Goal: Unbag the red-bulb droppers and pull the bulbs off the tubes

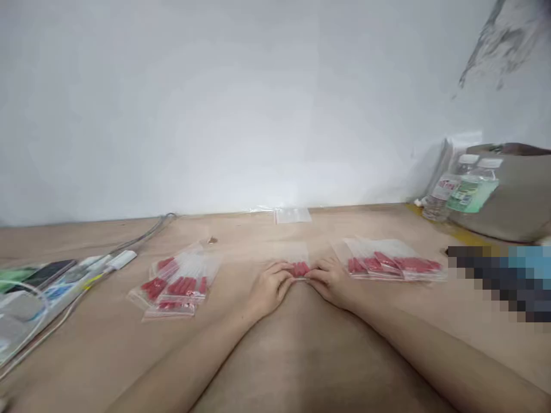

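Observation:
In the middle of the table lies a small clear plastic zip bag (289, 250) with several short red sticks (300, 269) in its near end. My left hand (272, 285) pinches the bag's near edge from the left, thumb and fingers together. From the right, my right hand (332, 282) pinches the same edge. The red sticks show between the two hands; what exactly they are I cannot make out. Left of my hands is a loose pile of similar filled bags (181, 285). Another overlapping row of filled bags (390, 263) lies just right of my right hand.
An unfilled clear bag (294, 215) lies by the wall. At left are a power strip (55, 301) with cables and a phone (54, 273). Two plastic bottles (476, 186) stand beside a grey bag (523, 195) at right. A blurred-out patch (512, 281) covers the right edge.

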Demonstrator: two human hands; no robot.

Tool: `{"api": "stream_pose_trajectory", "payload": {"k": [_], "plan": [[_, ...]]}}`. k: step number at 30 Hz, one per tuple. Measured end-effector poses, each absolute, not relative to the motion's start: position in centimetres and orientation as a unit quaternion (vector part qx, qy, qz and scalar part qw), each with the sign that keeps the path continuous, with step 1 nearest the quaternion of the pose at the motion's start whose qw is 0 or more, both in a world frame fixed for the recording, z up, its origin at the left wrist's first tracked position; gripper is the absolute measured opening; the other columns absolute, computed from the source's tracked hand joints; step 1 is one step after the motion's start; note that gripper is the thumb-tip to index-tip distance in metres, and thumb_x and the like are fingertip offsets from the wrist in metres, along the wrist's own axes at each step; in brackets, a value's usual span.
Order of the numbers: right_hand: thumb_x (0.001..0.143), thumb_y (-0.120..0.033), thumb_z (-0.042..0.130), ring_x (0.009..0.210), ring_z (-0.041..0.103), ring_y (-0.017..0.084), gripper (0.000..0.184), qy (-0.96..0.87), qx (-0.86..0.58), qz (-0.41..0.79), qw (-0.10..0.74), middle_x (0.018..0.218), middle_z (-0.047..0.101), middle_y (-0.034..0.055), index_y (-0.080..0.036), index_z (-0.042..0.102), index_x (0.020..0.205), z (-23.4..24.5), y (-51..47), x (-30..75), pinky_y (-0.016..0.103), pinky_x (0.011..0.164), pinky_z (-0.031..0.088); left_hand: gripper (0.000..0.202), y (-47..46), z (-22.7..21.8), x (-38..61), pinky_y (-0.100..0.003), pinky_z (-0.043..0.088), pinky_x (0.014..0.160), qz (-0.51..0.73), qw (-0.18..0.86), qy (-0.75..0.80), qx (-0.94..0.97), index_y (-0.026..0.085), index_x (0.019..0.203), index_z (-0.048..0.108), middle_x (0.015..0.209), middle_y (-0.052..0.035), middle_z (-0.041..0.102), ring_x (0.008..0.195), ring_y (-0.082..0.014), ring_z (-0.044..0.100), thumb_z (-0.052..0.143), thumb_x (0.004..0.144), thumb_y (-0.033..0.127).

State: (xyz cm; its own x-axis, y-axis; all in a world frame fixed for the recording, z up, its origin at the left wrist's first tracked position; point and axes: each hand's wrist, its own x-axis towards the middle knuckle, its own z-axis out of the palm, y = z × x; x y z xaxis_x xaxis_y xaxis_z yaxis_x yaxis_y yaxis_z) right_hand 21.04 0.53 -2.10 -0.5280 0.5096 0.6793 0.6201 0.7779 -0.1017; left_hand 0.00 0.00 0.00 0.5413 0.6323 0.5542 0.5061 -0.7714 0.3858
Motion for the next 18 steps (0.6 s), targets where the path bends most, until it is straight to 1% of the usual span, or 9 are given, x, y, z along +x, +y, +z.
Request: {"api": "stream_pose_trajectory", "payload": {"k": [4, 8, 13, 18], "plan": [[0.081, -0.018, 0.048, 0.077, 0.047, 0.016, 0.010, -0.870, -0.321, -0.077, 0.365, 0.080, 0.058, 0.0039, -0.019, 0.058, 0.082, -1.6, 0.1, 20.7, 0.029, 0.070, 0.035, 0.016, 0.1, 0.0, 0.3, -0.031, 0.045, 0.084, 0.359, 0.158, 0.356, 0.848, 0.018, 0.075, 0.062, 0.097, -0.0048, 0.061, 0.094, -0.0168, 0.056, 0.049, 0.083, 0.021], [0.083, -0.017, 0.046, 0.078, 0.047, 0.015, 0.016, -0.883, -0.302, -0.083, 0.349, 0.084, 0.058, 0.0040, -0.021, 0.061, 0.081, -1.0, -0.3, 20.6, 0.029, 0.071, 0.035, 0.012, 0.2, 0.2, 0.4, -0.028, 0.047, 0.074, 0.359, 0.226, 0.385, 0.820, 0.017, 0.073, 0.062, 0.091, -0.0045, 0.062, 0.085, -0.0158, 0.058, 0.053, 0.080, 0.019], [0.082, -0.017, 0.049, 0.077, 0.047, 0.015, 0.015, -0.872, -0.316, -0.109, 0.358, 0.083, 0.059, 0.0036, -0.021, 0.063, 0.083, -0.7, -0.4, 20.4, 0.029, 0.072, 0.034, 0.006, 0.3, 0.4, 0.6, -0.027, 0.046, 0.070, 0.364, 0.253, 0.400, 0.802, 0.016, 0.069, 0.061, 0.086, -0.0044, 0.062, 0.079, -0.0152, 0.058, 0.059, 0.074, 0.017], [0.081, -0.016, 0.049, 0.077, 0.047, 0.015, 0.015, -0.862, -0.336, -0.128, 0.356, 0.078, 0.060, 0.0032, -0.020, 0.062, 0.074, -0.5, -0.4, 19.5, 0.029, 0.071, 0.032, 0.006, 0.2, 0.5, 0.9, -0.026, 0.045, 0.066, 0.367, 0.249, 0.410, 0.797, 0.016, 0.068, 0.061, 0.082, -0.0033, 0.063, 0.075, -0.0147, 0.058, 0.059, 0.073, 0.018]]}}
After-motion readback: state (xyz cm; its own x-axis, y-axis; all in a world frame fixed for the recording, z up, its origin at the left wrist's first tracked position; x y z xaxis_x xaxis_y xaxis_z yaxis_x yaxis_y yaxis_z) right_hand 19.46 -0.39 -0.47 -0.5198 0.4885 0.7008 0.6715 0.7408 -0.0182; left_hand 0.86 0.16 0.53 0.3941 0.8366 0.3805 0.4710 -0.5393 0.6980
